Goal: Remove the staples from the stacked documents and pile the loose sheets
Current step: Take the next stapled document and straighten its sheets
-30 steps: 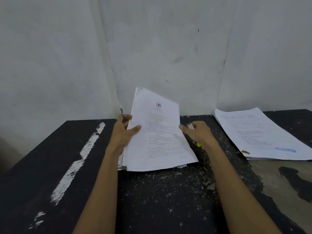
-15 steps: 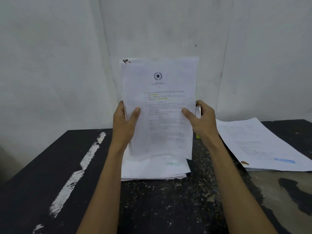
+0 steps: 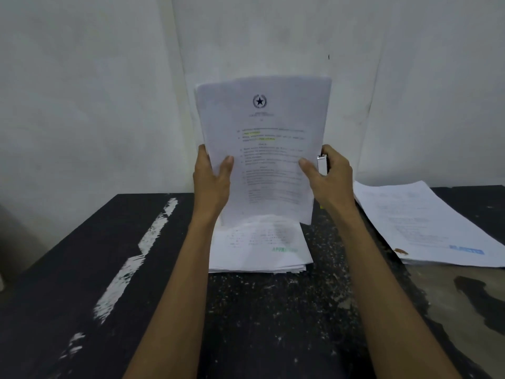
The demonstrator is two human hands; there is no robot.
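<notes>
Documents lie in three places. One set of sheets (image 3: 262, 149) stands upright above the middle of the table (image 3: 82, 269). The left hand (image 3: 211, 181) grips its left edge and the right hand (image 3: 332, 179) its right edge, and the right hand also holds a small shiny metal tool (image 3: 322, 164), probably the staple remover. Whether a staple sits in the corner, I cannot tell. Below lies a thick stack (image 3: 259, 250) with a green stamp, which I judge is waiting. A flat pile (image 3: 426, 225) with a blue stamp lies well apart at the right, likely the loose sheets. Paper is thin, white and matte; the table is dark, rough and speckled.
</notes>
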